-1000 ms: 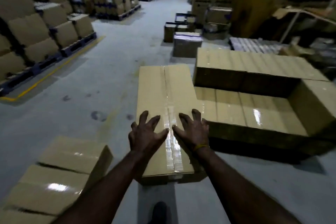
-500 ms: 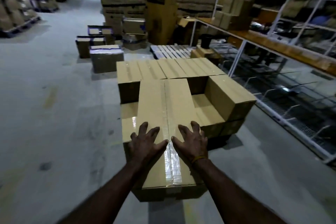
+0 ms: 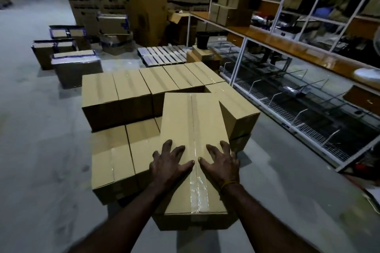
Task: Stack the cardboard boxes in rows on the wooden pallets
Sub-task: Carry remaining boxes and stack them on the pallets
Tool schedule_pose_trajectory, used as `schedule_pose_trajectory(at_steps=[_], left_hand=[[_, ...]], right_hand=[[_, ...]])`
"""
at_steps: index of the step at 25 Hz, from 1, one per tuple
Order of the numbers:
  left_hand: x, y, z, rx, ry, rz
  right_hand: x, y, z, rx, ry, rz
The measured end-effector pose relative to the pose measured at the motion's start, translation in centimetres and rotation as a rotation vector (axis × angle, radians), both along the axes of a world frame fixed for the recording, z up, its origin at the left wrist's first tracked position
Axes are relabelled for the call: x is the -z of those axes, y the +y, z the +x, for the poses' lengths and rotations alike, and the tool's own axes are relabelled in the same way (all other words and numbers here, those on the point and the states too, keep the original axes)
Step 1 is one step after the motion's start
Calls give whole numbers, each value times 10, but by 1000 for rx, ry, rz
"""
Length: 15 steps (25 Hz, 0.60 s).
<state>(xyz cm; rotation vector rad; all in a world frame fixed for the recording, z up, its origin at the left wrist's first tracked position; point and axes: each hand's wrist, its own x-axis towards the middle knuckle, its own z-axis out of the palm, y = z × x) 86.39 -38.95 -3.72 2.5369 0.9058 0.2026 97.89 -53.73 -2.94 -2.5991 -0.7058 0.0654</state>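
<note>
The long box (image 3: pixel 193 150) sits in the lower middle of the frame, half onto the stack (image 3: pixel 131 96). The left hand (image 3: pixel 169 163) and right hand (image 3: pixel 221 163) press flat on its top, fingers spread wide. The top row is only partly filled, so more boxes are needed.

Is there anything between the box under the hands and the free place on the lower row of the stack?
Nothing visible. The carried box already hangs over the lower row, with the taller box only beside it on the right.
</note>
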Motion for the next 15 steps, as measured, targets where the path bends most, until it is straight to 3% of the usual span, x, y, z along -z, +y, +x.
schedule_pose_trajectory(at_steps=[6,15], left_hand=[[6,-46,128,-74,16,-10],[22,-69,249,-163,52,-36]], right_hand=[[10,-38,134,-45,28,6],[21,-52,267,-153,61,-29]])
